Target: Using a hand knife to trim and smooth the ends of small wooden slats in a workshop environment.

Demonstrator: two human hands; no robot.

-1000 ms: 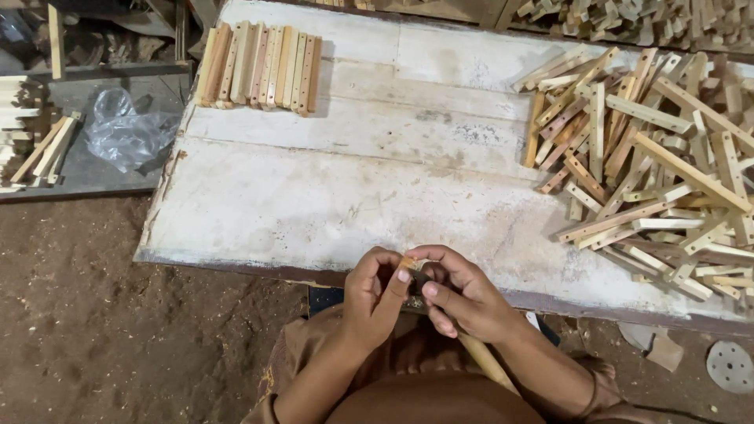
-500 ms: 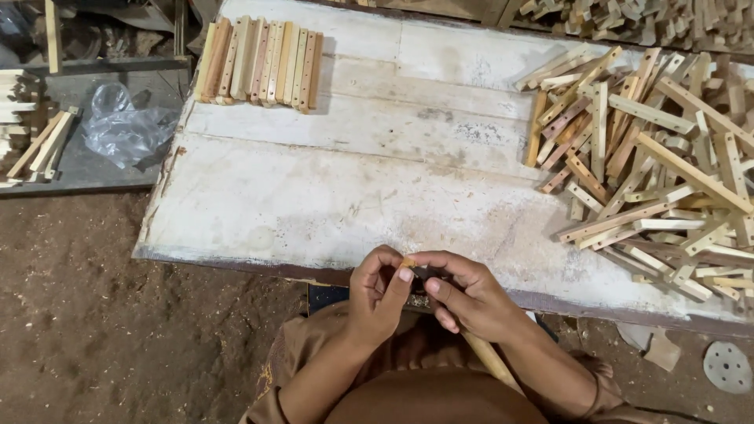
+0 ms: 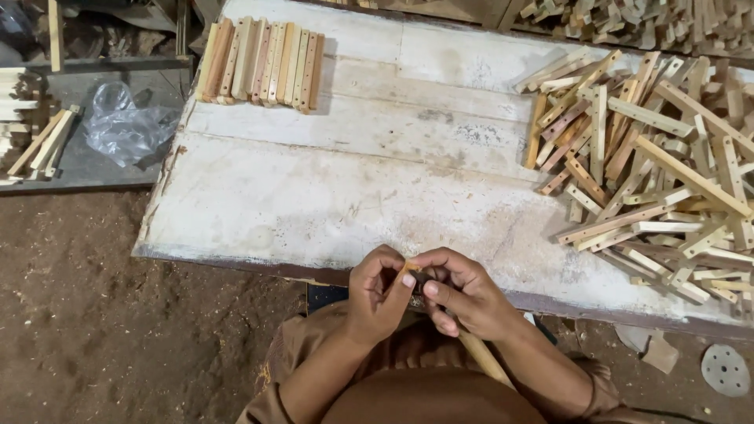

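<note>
Your left hand point(image 3: 377, 294) and right hand point(image 3: 463, 294) meet just off the near edge of the workbench point(image 3: 330, 204), both closed in a narrow pinch on one wooden stick point(image 3: 481, 355). Its upper end sits between your left thumb and forefinger; the rest passes under your right palm and comes out below your right wrist, slanting down toward your lap.

Judging by its look, the stick should be light and stiff, dry and not slippery, thin enough to snap if you bend it hard across the middle. Hold it near the end you are working on, fingertips on opposite flat faces, and let your right palm steady the length behind.

What shows is pale tan bare wood, straight and slim. The pinched tip is mostly hidden by your fingers, so its exact shape cannot be told.

Beyond your right hand, well apart, lies a loose heap of sticks point(image 3: 652, 165). Far ahead of your left hand, a neat row of sticks point(image 3: 261, 63) lies side by side on the bench.
</note>
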